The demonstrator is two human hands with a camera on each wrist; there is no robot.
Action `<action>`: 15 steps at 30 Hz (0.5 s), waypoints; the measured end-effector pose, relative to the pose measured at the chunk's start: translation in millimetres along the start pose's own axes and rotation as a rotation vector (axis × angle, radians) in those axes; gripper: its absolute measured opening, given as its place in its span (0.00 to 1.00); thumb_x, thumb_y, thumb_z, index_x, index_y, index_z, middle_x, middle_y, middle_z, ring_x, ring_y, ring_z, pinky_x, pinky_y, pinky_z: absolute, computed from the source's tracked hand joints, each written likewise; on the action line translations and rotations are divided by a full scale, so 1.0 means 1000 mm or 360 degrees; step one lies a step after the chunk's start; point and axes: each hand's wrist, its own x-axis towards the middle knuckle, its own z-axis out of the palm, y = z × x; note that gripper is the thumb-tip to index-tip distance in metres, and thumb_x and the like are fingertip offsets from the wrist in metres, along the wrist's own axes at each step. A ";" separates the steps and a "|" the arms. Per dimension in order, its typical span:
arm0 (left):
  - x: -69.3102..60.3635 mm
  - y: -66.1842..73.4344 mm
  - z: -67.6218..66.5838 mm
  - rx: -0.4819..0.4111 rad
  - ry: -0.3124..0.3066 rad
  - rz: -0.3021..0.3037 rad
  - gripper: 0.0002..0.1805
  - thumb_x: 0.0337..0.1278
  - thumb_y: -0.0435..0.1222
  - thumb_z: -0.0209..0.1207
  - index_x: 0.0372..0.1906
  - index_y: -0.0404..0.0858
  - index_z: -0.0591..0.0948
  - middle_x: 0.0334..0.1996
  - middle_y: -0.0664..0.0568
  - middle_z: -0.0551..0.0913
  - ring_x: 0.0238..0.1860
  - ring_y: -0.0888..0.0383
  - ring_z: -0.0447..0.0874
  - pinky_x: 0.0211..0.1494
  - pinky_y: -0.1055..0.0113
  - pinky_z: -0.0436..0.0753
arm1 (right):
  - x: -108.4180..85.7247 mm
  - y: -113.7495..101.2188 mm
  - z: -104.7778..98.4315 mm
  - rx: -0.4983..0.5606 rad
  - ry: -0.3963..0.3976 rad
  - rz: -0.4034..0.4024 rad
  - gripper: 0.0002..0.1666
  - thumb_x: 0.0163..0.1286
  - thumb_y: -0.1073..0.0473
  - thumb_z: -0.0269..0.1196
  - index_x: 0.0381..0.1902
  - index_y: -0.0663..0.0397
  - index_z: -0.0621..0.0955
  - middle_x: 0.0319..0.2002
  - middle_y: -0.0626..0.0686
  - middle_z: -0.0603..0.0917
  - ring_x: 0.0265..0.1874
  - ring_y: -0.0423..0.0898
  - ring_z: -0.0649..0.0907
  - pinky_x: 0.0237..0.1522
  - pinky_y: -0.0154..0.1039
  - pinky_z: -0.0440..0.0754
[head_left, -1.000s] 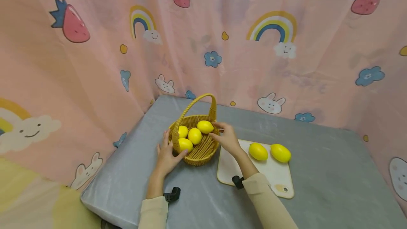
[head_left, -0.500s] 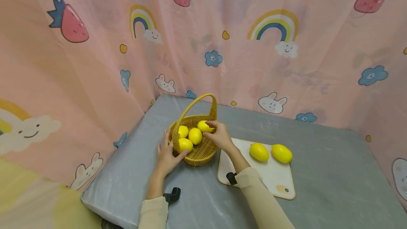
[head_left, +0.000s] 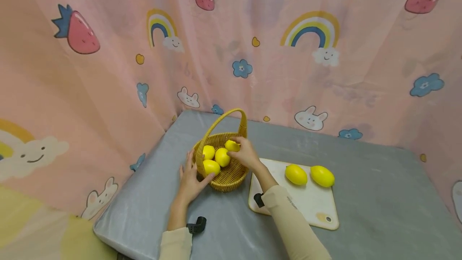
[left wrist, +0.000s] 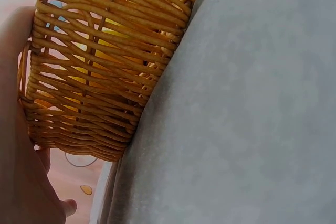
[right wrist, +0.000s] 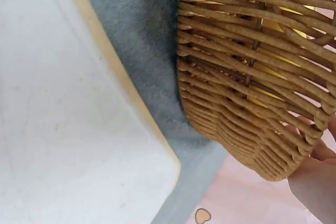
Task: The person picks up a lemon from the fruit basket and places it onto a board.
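Observation:
A yellow wicker basket (head_left: pixel 225 183) with a tall arched handle (head_left: pixel 216 123) stands on the grey surface, with several lemons (head_left: pixel 211 167) inside. At its left rim my left hand (head_left: pixel 190 181) holds on, fingers along the outside and thumb at the near edge. My right hand (head_left: pixel 246 155) reaches over the right rim and grips the lemon (head_left: pixel 232 145) at the back right, partly covering it. In the left wrist view the basket wall (left wrist: pixel 105 66) hides most fingers. The right wrist view shows the basket (right wrist: pixel 252 77) with part of my right hand (right wrist: pixel 315 182) beside its rim.
Right of the basket lies a white cutting board (head_left: pixel 310 204), bearing one lemon (head_left: pixel 296 174) and another lemon (head_left: pixel 322 176) near its right edge. A pink printed curtain (head_left: pixel 270 83) hangs behind the grey padded surface (head_left: pixel 379 196).
My right hand has moved left and further into the basket, covering more of the back right lemon. My left hand stays at the rim. The lemons on the board have not moved.

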 end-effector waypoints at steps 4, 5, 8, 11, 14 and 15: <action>0.000 0.000 0.000 0.0016 0.0003 -0.0002 0.44 0.59 0.55 0.63 0.75 0.38 0.65 0.80 0.44 0.44 0.77 0.34 0.38 0.67 0.25 0.39 | 0.003 -0.002 0.005 -0.0012 -0.0061 0.0046 0.36 0.64 0.66 0.68 0.68 0.65 0.71 0.68 0.66 0.68 0.68 0.62 0.69 0.66 0.57 0.68; 0.000 -0.001 0.001 0.0025 0.0003 -0.0004 0.44 0.59 0.55 0.63 0.75 0.38 0.66 0.80 0.44 0.44 0.78 0.34 0.38 0.67 0.25 0.40 | 0.003 -0.002 0.006 -0.0024 -0.0072 0.0045 0.36 0.64 0.66 0.68 0.69 0.65 0.71 0.69 0.66 0.67 0.67 0.63 0.69 0.65 0.58 0.69; 0.000 -0.001 0.002 0.0042 0.0002 -0.0008 0.44 0.60 0.55 0.63 0.75 0.38 0.66 0.80 0.44 0.43 0.78 0.35 0.39 0.67 0.25 0.40 | 0.005 -0.001 0.008 -0.0089 -0.0090 0.0030 0.36 0.65 0.66 0.67 0.70 0.66 0.70 0.70 0.68 0.64 0.69 0.65 0.66 0.65 0.60 0.68; 0.000 -0.002 0.003 0.0046 0.0010 -0.0006 0.44 0.59 0.56 0.63 0.74 0.38 0.66 0.80 0.44 0.44 0.78 0.35 0.39 0.67 0.25 0.41 | 0.006 0.001 0.009 -0.0209 -0.0094 -0.0017 0.35 0.64 0.66 0.67 0.68 0.66 0.71 0.71 0.69 0.64 0.69 0.66 0.64 0.65 0.62 0.67; 0.000 -0.002 0.003 0.0040 0.0023 -0.0002 0.44 0.59 0.55 0.64 0.74 0.38 0.67 0.80 0.43 0.45 0.77 0.34 0.40 0.66 0.25 0.41 | 0.005 -0.001 0.011 -0.0409 -0.0093 -0.0066 0.33 0.64 0.63 0.68 0.66 0.63 0.75 0.69 0.67 0.69 0.66 0.66 0.67 0.63 0.63 0.68; 0.000 -0.002 0.003 0.0044 0.0026 -0.0003 0.44 0.58 0.56 0.64 0.74 0.38 0.67 0.80 0.43 0.45 0.77 0.34 0.40 0.66 0.24 0.41 | 0.005 -0.002 0.012 -0.0513 -0.0093 -0.0089 0.32 0.64 0.61 0.69 0.65 0.62 0.76 0.67 0.66 0.72 0.64 0.65 0.68 0.62 0.62 0.68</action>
